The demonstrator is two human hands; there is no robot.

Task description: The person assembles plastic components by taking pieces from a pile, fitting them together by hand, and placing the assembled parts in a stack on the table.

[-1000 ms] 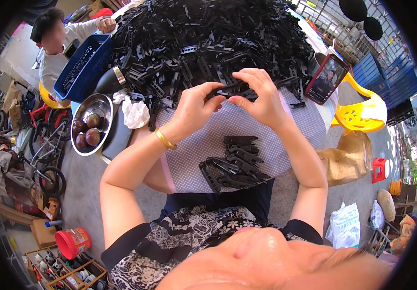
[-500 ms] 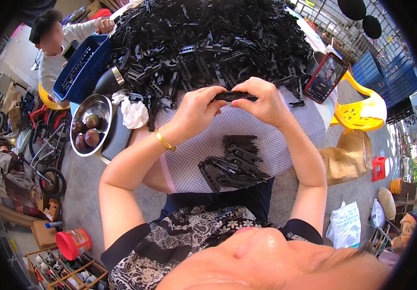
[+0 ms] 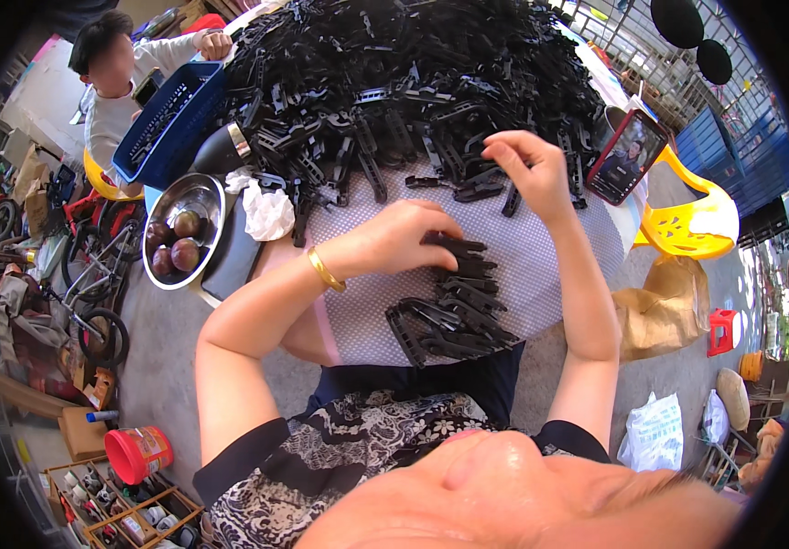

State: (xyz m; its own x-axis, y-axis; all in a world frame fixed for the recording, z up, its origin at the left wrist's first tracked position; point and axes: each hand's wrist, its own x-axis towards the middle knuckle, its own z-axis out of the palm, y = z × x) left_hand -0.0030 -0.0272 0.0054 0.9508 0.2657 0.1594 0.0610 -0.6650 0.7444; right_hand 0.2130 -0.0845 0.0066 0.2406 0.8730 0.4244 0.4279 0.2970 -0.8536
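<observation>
My left hand (image 3: 405, 240) is closed around the end of a slim black plastic part (image 3: 464, 244), low over the table. That part lies along the top of a small stack of similar black plastic parts (image 3: 459, 316) near the table's front edge. My right hand (image 3: 534, 172) is raised by the near edge of a large heap of black plastic parts (image 3: 376, 64). Its fingers are bent and apart, with nothing visible in them. Loose parts lie just beyond and below its fingertips.
At left stand a steel bowl (image 3: 221, 197) of dark round fruit, crumpled tissue (image 3: 268, 215) and a blue basket (image 3: 138, 165). A phone (image 3: 628, 156) leans upright at right, before a yellow chair (image 3: 692, 224). Another person (image 3: 115, 110) is at the far left.
My hands have separated from the black part they both held. The left brought it down to the small stack; the right moved right, toward the heap. The view shifted slightly.
</observation>
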